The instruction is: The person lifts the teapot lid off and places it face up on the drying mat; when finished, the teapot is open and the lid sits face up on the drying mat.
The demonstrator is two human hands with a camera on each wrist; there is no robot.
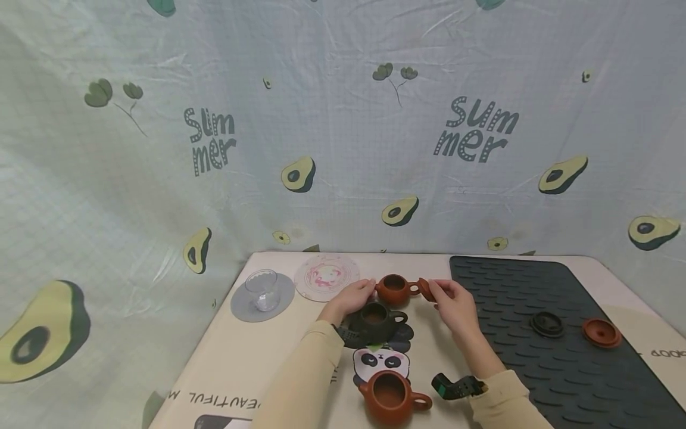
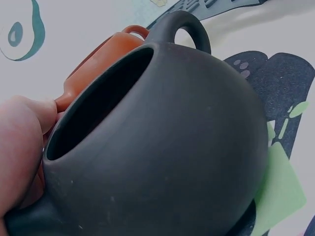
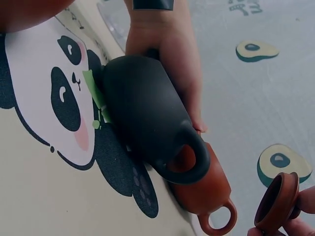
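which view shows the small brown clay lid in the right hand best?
Right wrist: the small brown clay lid sits edge-on at the fingers, close and sharp. Head view shows it tiny beside the brown clay teapot. Left wrist misses it.

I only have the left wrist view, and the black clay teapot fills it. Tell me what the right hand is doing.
Observer: The right hand pinches a round reddish-brown clay lid beside the handle of the small reddish-brown clay teapot.
Operator: Report any other lids.
Observer: A black round lid lies on the dark ribbed mat.
Operator: Say what is next to it.
Observer: A second reddish-brown lid lies on the same mat, to its right.
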